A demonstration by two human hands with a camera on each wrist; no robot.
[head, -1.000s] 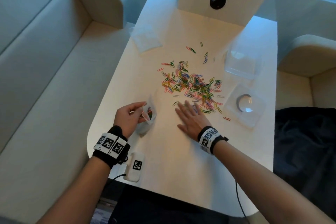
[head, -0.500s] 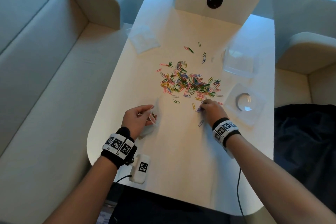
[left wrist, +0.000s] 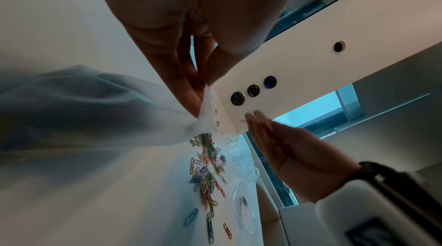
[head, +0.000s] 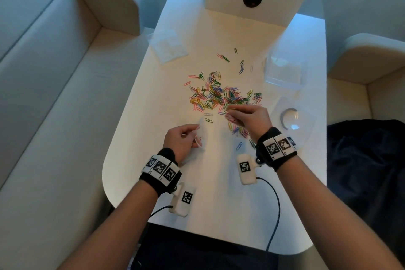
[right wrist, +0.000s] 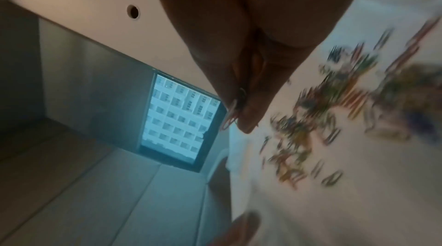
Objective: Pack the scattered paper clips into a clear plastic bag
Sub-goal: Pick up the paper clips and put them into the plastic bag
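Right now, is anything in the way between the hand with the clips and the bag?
Nothing visible is. The right hand pinches a few paper clips. Only bare table and one green clip lie between it and the clear bag, which the left hand pinches.

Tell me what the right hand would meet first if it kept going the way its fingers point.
Probably the clear plastic bag pinched open by the left hand. The right hand, pinching paper clips, points left toward it; a loose green clip lies between, likely lower.

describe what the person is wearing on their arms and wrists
Bare forearms, no sleeves. Each wrist carries a black band with white square-code tags, and a white camera block bearing its own code tag hangs off it, trailing a dark cable.
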